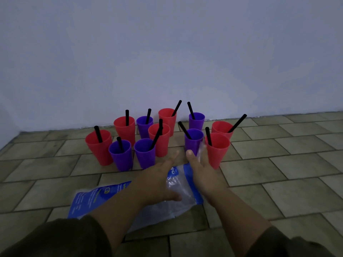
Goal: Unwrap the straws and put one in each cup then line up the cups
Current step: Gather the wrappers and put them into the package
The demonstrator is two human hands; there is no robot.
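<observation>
Several red and purple plastic cups stand in a loose cluster on the tiled floor near the wall, each with a black straw in it. My left hand (157,175) reaches forward, fingers stretched flat, just short of a purple cup (145,153). My right hand (199,167) is stretched out too, its thumb up against another purple cup (193,140) and beside a red cup (217,150). A thin clear bit of plastic shows next to my right fingers; whether they grip it I cannot tell. A blue and clear plastic bag (92,199) lies under my forearms.
A pale wall (167,52) rises right behind the cups. The tiled floor (278,173) stretches to the right and left of the cluster. Dark sleeves cover both my forearms at the bottom of the view.
</observation>
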